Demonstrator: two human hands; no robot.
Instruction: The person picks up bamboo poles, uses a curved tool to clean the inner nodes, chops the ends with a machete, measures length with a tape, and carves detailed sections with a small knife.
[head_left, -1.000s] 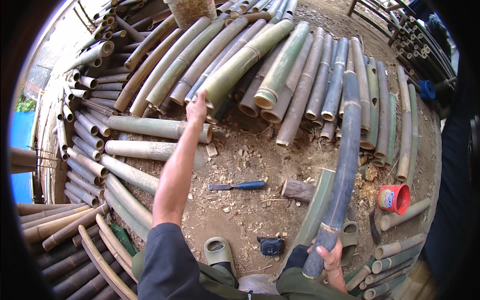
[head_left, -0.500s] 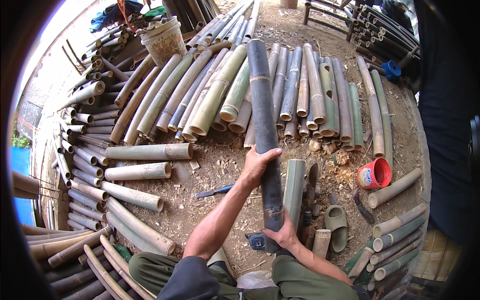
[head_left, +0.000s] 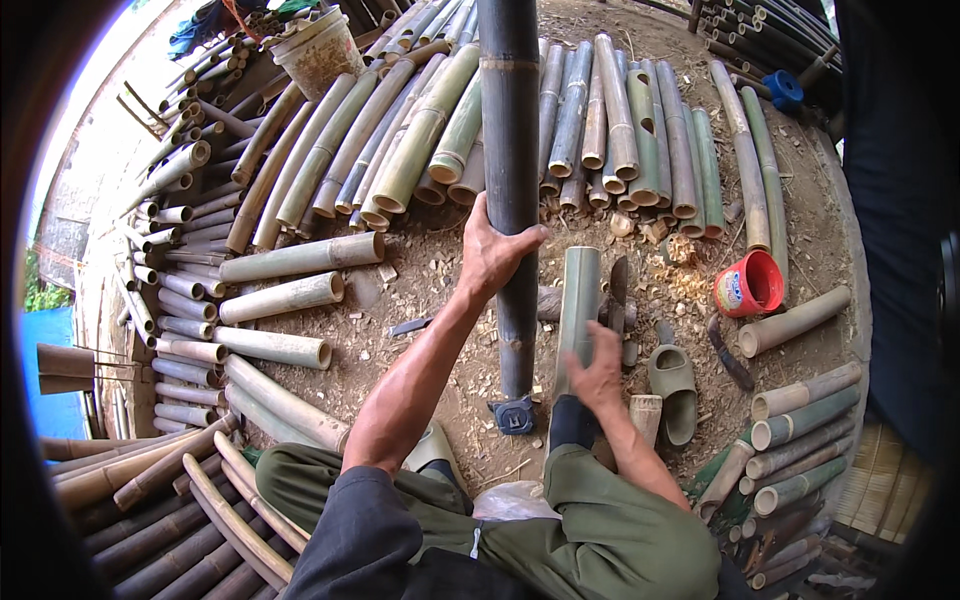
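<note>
My left hand (head_left: 490, 248) is wrapped round a long dark bamboo pole (head_left: 512, 150), which stands upright before me; its top runs out of view. The pole's lower end meets a dark tape measure (head_left: 513, 415) on the ground. My right hand (head_left: 597, 372), blurred by motion, is off the pole, thumb and fingers apart and nothing visible between them. It is over the edge of a green bamboo piece (head_left: 578, 290) by my foot; whether it touches that piece I cannot tell. Just beyond is a long knife blade (head_left: 618, 290).
Cut bamboo tubes (head_left: 430, 130) lie in a row ahead, with more stacked left and right. A red bucket (head_left: 748, 284), a curved dark tool (head_left: 730, 352) and an olive sandal (head_left: 673, 395) are at right. A flat-bladed tool (head_left: 408, 327) lies left of the pole among wood chips.
My right hand has let go of the pole's lower part and moved up and right. The pole has become more upright, its lower end now at the tape measure. My left hand still grips it.
</note>
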